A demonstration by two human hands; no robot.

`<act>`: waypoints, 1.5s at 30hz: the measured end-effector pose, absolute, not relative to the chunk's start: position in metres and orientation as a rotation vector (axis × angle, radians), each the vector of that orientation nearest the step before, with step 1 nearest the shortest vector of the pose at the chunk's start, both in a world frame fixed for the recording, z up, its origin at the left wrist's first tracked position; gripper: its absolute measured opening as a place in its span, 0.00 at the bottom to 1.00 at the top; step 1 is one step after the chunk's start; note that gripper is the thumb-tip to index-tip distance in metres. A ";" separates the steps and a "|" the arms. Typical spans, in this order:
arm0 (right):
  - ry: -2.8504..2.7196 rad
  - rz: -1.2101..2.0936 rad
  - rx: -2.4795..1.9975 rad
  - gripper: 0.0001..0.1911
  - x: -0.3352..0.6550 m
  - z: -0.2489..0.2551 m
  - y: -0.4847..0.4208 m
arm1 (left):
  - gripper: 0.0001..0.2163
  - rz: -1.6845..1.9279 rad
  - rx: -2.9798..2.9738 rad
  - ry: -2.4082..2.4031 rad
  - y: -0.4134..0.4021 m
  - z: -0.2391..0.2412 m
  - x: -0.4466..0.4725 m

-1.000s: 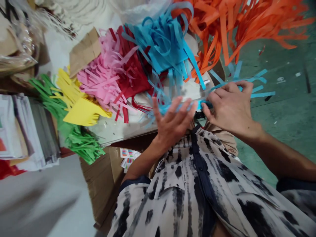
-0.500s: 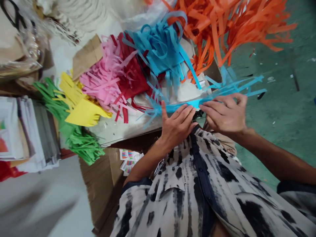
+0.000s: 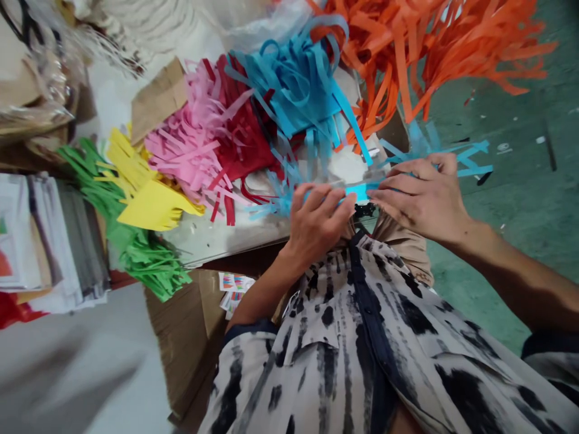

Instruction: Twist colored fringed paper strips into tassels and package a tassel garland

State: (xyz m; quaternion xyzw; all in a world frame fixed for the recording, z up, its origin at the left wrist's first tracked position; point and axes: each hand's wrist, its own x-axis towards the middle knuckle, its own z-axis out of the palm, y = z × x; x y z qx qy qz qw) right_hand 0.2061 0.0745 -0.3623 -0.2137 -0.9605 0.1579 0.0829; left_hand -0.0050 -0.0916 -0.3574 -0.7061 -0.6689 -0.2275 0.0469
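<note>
Both hands hold one blue fringed paper strip [image 3: 357,191] just in front of my chest. My left hand [image 3: 316,223] has its fingers curled over the strip's left part, where the blue fringe [image 3: 280,202] sticks out. My right hand [image 3: 420,196] pinches the right part, and blue strips [image 3: 470,158] fan out beyond it. A small black object [image 3: 364,210] sits just below the strip between the hands; what it is cannot be made out.
On the white table [image 3: 217,238] lie piles of cut paper fringe: green [image 3: 136,253], yellow [image 3: 145,199], pink [image 3: 190,144], red [image 3: 239,138], blue [image 3: 294,84], orange [image 3: 420,42]. Stacked papers [image 3: 49,241] sit at the left. A cardboard box [image 3: 190,325] stands below. Green floor [image 3: 520,199] lies right.
My left hand went from spread fingers to curled over the blue strip. The two hands have drawn closer together on it, and the strip's visible span between them has shortened.
</note>
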 end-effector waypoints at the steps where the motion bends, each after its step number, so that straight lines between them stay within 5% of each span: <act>1: -2.859 0.475 -0.654 0.18 0.206 -0.363 0.074 | 0.07 -0.663 -2.226 -2.021 -0.086 -0.362 -0.003; 9: -2.827 0.250 -0.607 0.22 0.202 -0.371 0.070 | 0.10 -0.600 -2.186 -2.100 -0.078 -0.371 -0.012; 28: -2.847 0.517 -1.028 0.20 0.179 -0.346 0.062 | 0.14 -0.504 -1.906 -2.611 -0.078 -0.359 -0.023; 33: -2.828 0.340 -1.008 0.20 0.179 -0.342 0.052 | 0.09 -0.565 -1.982 -2.438 -0.075 -0.361 -0.012; 45: -2.769 0.460 -0.761 0.20 0.222 -0.359 0.073 | 0.13 -0.665 -2.072 -2.176 -0.120 -0.352 -0.045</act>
